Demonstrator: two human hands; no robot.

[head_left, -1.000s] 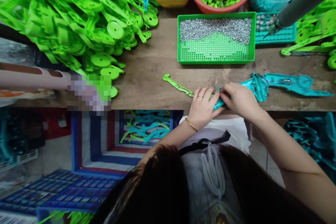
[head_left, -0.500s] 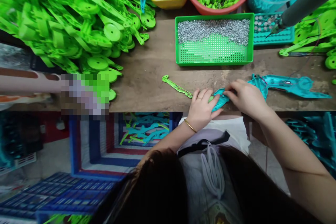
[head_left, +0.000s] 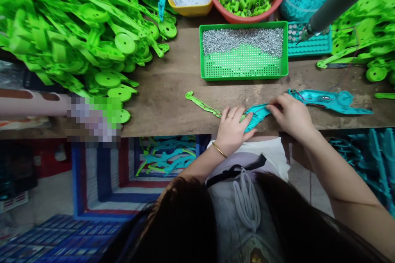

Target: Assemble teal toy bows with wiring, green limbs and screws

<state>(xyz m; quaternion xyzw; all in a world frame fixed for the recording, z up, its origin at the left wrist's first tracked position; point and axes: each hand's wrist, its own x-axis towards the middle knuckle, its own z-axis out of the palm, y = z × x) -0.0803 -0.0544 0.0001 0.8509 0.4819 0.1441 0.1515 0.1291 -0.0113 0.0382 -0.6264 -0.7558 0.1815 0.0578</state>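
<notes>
At the table's near edge lies a long toy-like plastic shell, with a slim green arm [head_left: 202, 104] at its left, a teal middle section [head_left: 258, 116] and a wider teal end piece [head_left: 331, 100] with thin wires inside. My left hand [head_left: 232, 128] grips the place where green meets teal, its fingers over the top and the thumb on the near side. The fingers of my right hand [head_left: 291, 116] are bent and pinched at the right part of the teal section. What lies under the right fingertips is hidden.
Beyond my hands stands a green perforated tray [head_left: 243, 74] of small metal screws. Behind it are a red bowl [head_left: 247, 17] of green cylinders and a yellow tub [head_left: 189, 10]. Green shells [head_left: 101, 41] pile up at left. A dark rod-like tool [head_left: 345, 4] hangs at upper right.
The whole view has shifted slightly. My right fingers have drawn a little rightward along the teal section, uncovering more of it. My left hand keeps its grip.
</notes>
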